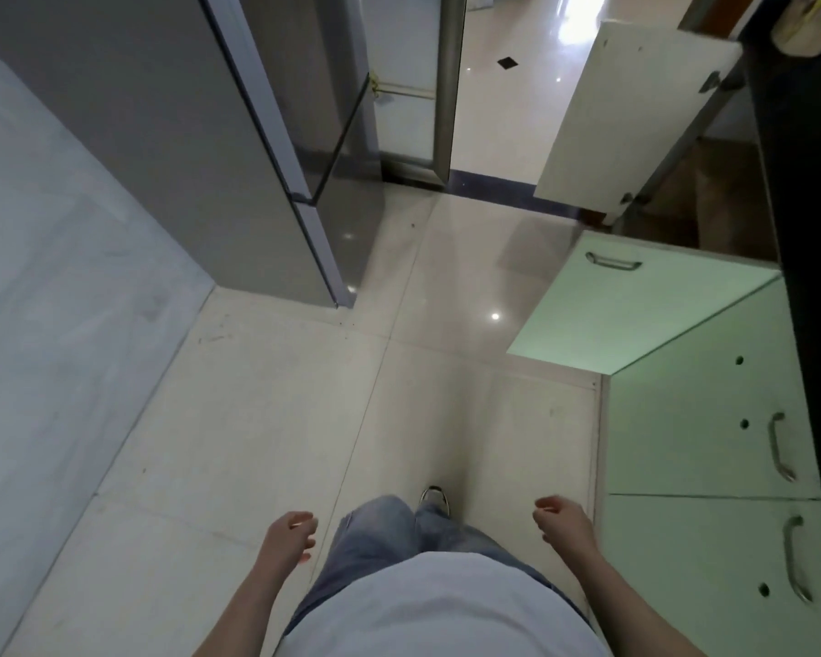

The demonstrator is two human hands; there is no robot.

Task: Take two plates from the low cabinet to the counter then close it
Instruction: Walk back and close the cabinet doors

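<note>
The low cabinet on the right stands with both doors swung out: a green door (636,305) with a metal handle nearer me and a white door (631,111) farther off. Its brown inside (712,201) shows between them, and I cannot see any plates in it. The dark counter edge (806,230) runs down the right side above the cabinets. My left hand (290,533) and my right hand (562,519) hang at hip height with loosely curled fingers, holding nothing, well short of the open doors.
A grey fridge (238,149) stands at the left, beside a pale wall (53,277). Closed green cabinet doors (712,429) with metal handles line the right near me. Glossy floor tiles (304,419) lead ahead to a doorway with a metal post (449,87).
</note>
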